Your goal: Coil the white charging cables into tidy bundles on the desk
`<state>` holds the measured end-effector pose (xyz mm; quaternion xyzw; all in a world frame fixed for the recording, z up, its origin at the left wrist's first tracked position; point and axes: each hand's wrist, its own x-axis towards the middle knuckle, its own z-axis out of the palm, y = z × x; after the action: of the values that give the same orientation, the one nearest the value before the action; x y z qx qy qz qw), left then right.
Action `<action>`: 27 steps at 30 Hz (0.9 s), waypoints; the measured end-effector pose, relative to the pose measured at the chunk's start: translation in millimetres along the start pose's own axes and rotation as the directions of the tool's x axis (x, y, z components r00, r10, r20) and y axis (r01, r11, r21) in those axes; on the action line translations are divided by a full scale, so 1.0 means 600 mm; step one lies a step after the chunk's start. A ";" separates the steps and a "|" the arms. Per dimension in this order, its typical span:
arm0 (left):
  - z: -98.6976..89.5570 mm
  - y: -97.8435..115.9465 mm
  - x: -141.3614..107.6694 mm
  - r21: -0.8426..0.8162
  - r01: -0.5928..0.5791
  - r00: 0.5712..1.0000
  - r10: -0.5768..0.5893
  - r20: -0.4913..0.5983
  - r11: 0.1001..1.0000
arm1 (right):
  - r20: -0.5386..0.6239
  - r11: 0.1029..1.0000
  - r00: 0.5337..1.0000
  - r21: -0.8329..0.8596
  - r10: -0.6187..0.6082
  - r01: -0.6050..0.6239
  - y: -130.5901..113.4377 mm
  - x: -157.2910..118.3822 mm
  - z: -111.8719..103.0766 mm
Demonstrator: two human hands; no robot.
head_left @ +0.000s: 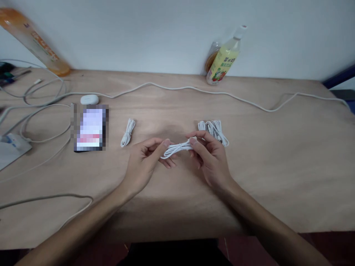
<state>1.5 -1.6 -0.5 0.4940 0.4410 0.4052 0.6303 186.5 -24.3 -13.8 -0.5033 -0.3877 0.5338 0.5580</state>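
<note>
A white cable [178, 147], folded into a bundle and tied round its middle, is stretched level between my two hands above the table. My left hand [144, 160] pinches its left end between thumb and fingers. At the other end, my right hand [212, 157] grips the bundle the same way, thumb on top, partly covering that end. Just beyond my right hand lie several similar cable bundles [213, 129], partly hidden by it. One more tied white cable bundle [128, 133] rests alone on the table, up and left of my left hand.
A phone [91, 127] with a blurred screen and a white earbud case [89, 99] lie left. A long white cord [172, 88] crosses the wooden table [277, 166]. Bottles stand by the wall, one orange [39, 44], one yellow [225, 59]. A power strip [13, 149] sits far left.
</note>
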 end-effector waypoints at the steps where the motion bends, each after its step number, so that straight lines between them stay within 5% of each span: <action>1: 0.000 0.000 0.000 0.014 -0.009 1.000 0.009 0.000 1.000 | -0.001 1.000 1.000 0.016 0.011 -0.011 0.001 0.001 0.000; 13: 0.004 -0.011 -0.008 0.175 -0.160 0.985 0.168 -0.033 0.972 | 0.039 0.991 0.997 0.109 0.067 -0.071 -0.001 0.001 0.000; 27: 0.000 -0.008 -0.003 0.136 -0.136 0.985 0.149 -0.085 0.981 | 0.148 0.982 0.987 0.169 0.063 -0.088 -0.003 -0.001 -0.001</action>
<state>1.2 -3.9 -4.9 0.5444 0.4593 0.4428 0.5446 187.4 -24.9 -12.3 -0.4275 -0.3583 0.6212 0.5504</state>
